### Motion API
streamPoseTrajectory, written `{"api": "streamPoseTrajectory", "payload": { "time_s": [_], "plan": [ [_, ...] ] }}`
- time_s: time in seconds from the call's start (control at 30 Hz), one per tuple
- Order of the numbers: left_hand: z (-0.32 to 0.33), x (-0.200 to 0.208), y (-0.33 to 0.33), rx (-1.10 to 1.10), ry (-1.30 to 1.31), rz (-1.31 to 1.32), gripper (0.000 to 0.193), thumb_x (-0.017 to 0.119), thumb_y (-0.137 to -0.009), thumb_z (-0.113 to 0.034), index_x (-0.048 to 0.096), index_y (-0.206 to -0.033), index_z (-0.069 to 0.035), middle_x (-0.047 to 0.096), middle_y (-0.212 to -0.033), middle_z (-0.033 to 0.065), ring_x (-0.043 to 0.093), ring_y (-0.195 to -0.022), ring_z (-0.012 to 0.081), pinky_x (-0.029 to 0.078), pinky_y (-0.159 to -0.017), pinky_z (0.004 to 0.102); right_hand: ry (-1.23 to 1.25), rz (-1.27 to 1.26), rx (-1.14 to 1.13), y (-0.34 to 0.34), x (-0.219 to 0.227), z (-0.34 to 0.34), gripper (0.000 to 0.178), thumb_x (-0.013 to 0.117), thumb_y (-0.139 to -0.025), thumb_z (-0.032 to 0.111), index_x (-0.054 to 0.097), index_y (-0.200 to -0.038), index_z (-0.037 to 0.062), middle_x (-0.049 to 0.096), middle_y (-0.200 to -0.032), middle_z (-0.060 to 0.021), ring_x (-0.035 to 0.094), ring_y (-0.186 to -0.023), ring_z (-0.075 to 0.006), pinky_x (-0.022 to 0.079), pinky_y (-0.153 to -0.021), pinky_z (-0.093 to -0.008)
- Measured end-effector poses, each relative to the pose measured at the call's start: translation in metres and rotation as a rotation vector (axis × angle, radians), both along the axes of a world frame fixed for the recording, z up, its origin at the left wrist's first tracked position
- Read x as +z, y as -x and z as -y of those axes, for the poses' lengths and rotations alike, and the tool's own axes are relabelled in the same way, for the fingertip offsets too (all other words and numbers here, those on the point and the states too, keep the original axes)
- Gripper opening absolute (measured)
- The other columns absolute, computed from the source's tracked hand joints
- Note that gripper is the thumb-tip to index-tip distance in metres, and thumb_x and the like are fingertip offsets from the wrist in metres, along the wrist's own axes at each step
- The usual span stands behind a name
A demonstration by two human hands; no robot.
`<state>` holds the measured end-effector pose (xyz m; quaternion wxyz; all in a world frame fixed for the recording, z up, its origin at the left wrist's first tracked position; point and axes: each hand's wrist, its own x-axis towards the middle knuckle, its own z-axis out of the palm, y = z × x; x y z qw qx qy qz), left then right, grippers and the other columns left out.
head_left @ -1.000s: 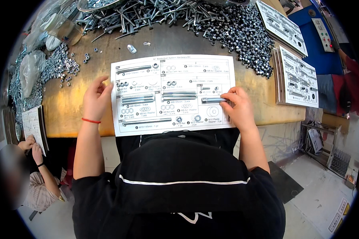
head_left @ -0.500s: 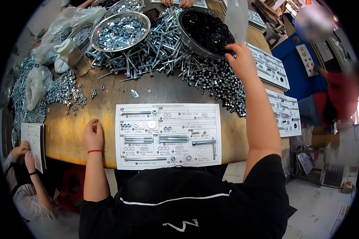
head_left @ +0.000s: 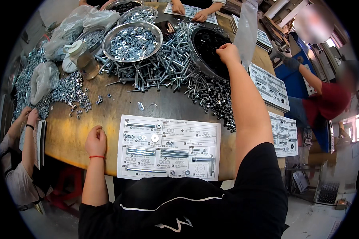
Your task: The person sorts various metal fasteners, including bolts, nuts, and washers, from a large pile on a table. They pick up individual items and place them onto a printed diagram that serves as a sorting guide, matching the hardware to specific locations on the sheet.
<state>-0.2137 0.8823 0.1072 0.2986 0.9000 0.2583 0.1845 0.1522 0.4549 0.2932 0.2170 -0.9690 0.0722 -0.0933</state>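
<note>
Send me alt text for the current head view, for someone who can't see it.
The person's right hand is at a bowl of black parts; their left hand is loosely curled beside a white sheet showing bolts, nuts and washers. Beyond are heaped loose bolts and nuts.

Wide fisheye head view, down and forward from close above the worktable (head_left: 68, 137).

Black pieces (head_left: 205, 39) heaped in metal bowl (head_left: 206, 71), white printed sheet (head_left: 157, 145) flat
</note>
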Motion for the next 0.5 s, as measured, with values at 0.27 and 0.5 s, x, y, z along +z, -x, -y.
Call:
{"api": "streamPoseTrajectory", "payload": {
  "time_s": [0.27, 0.5],
  "plan": [
    [0.001, 0.004, -0.001, 0.009, 0.000, -0.030, 0.019, 0.064, -0.087, -0.021, 0.069, -0.103, -0.011, 0.064, -0.072, 0.0040, 0.059, -0.061, 0.0164, 0.048, -0.060, 0.0302, -0.041, 0.110, 0.106, 0.002, -0.010, 0.006, 0.028, 0.078, -0.071, 0.026, 0.075, -0.093, 0.0087, 0.073, -0.086, -0.0088, 0.069, -0.080, -0.0243, 0.053, -0.076, -0.0362],
    [0.000, 0.000, -0.002, 0.009, 0.013, -0.011, 0.019, 0.063, -0.087, -0.022, 0.069, -0.102, -0.011, 0.065, -0.073, 0.0046, 0.060, -0.062, 0.0180, 0.048, -0.061, 0.0319, -0.228, 0.105, 0.082, -0.009, -0.011, 0.005, 0.021, 0.075, -0.071, 0.021, 0.072, -0.084, 0.0047, 0.070, -0.078, -0.0080, 0.065, -0.072, -0.0202, 0.051, -0.069, -0.0335]
  ]
}}
